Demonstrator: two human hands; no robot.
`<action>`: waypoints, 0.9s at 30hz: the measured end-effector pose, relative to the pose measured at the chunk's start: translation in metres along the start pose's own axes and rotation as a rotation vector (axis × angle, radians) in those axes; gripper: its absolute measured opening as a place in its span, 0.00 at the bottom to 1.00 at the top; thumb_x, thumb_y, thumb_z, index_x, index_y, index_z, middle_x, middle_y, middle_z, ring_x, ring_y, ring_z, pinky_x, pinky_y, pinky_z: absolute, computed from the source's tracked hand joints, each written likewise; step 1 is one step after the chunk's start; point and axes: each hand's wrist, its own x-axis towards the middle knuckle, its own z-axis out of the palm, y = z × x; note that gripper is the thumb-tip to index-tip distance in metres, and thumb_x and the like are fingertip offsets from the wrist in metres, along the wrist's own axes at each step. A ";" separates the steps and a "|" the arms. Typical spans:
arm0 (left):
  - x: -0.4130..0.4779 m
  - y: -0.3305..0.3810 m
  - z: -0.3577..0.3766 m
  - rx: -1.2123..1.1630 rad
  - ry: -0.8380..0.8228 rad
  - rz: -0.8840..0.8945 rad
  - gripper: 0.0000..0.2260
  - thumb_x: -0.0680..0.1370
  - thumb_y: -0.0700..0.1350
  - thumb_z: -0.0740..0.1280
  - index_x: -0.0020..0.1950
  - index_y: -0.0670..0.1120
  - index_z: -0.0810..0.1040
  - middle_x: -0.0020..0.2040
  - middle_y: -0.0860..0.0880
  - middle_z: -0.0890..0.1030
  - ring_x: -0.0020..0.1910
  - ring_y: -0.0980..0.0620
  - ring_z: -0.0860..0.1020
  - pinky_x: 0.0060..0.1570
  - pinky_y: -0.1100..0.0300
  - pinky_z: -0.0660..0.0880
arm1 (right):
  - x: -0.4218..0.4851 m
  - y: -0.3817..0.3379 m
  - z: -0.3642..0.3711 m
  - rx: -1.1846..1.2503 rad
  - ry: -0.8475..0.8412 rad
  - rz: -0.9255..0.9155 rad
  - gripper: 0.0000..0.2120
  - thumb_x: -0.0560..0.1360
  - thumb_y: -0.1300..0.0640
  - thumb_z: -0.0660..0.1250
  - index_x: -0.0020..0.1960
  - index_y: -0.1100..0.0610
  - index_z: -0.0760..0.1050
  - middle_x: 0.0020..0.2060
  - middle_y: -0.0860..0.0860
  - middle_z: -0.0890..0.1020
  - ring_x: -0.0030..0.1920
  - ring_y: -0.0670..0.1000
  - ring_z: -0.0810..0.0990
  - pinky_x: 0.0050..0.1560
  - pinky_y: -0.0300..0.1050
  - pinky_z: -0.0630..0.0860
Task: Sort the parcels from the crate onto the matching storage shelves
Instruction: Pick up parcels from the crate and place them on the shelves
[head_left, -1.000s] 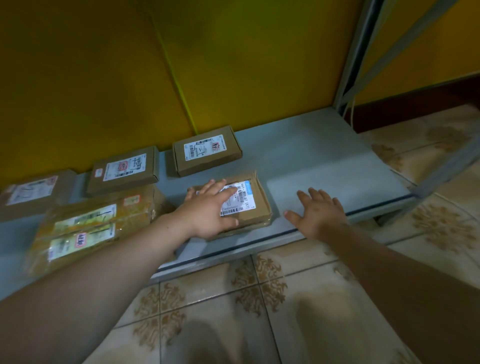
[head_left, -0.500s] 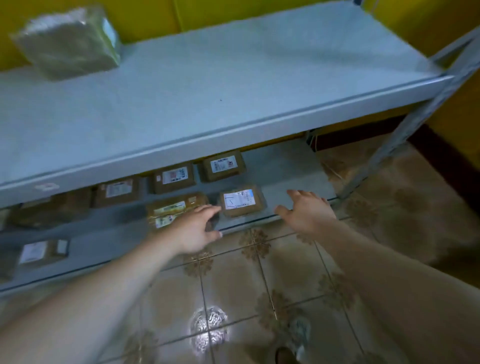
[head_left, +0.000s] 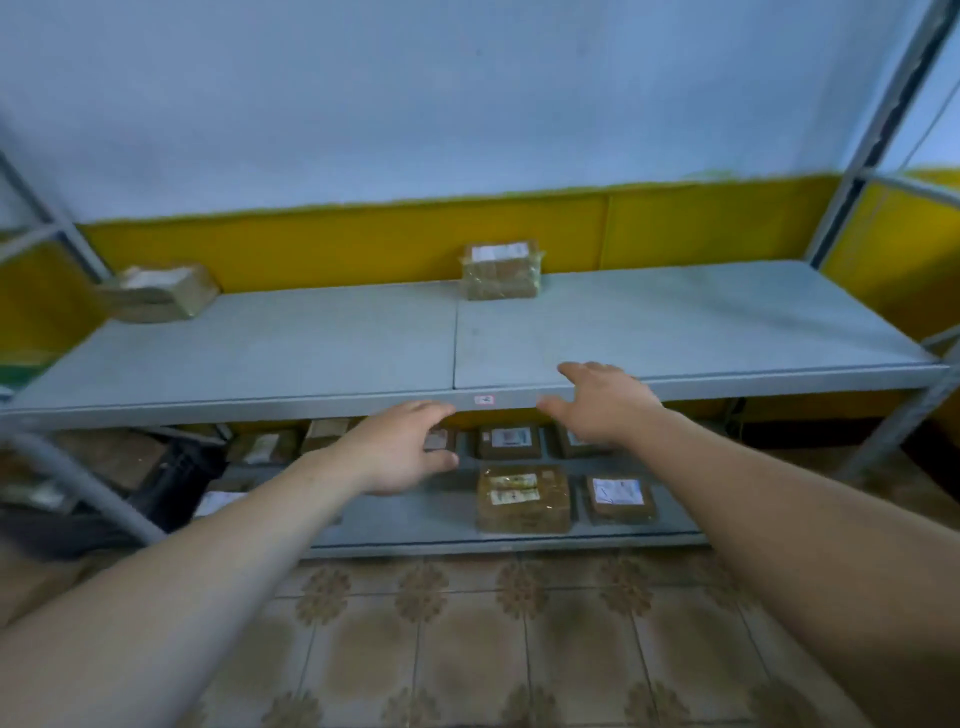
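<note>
Lifted clear of lower shelf (head_left: 415, 525), left hand (head_left: 400, 447) and right hand (head_left: 602, 405) slack, empty; likely next to crate (head_left: 179, 470) at 9 o'clock, nearer left hand.

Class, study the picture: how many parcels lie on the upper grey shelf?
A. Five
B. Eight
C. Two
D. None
C: the upper shelf holds just two, a left parcel at its back left corner and a centre parcel at the back middle, near the yellow wall.
</note>
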 end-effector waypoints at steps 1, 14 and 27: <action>-0.013 -0.015 -0.016 -0.017 0.042 -0.034 0.30 0.78 0.56 0.65 0.78 0.52 0.59 0.77 0.51 0.62 0.73 0.50 0.63 0.71 0.55 0.62 | 0.004 -0.024 -0.012 -0.019 0.019 -0.040 0.34 0.79 0.34 0.55 0.79 0.51 0.57 0.77 0.54 0.64 0.74 0.58 0.64 0.71 0.55 0.64; -0.219 -0.198 -0.100 -0.134 0.339 -0.569 0.30 0.77 0.57 0.66 0.77 0.55 0.60 0.75 0.53 0.65 0.70 0.52 0.68 0.67 0.55 0.68 | 0.032 -0.358 -0.043 -0.173 0.054 -0.628 0.35 0.79 0.33 0.54 0.80 0.51 0.56 0.78 0.52 0.62 0.75 0.57 0.63 0.72 0.54 0.64; -0.398 -0.461 -0.099 -0.195 0.375 -0.805 0.30 0.78 0.56 0.66 0.77 0.54 0.60 0.76 0.51 0.64 0.74 0.50 0.64 0.70 0.53 0.64 | 0.007 -0.702 0.053 -0.124 -0.020 -0.847 0.34 0.79 0.35 0.57 0.79 0.52 0.57 0.76 0.54 0.66 0.72 0.58 0.68 0.67 0.54 0.69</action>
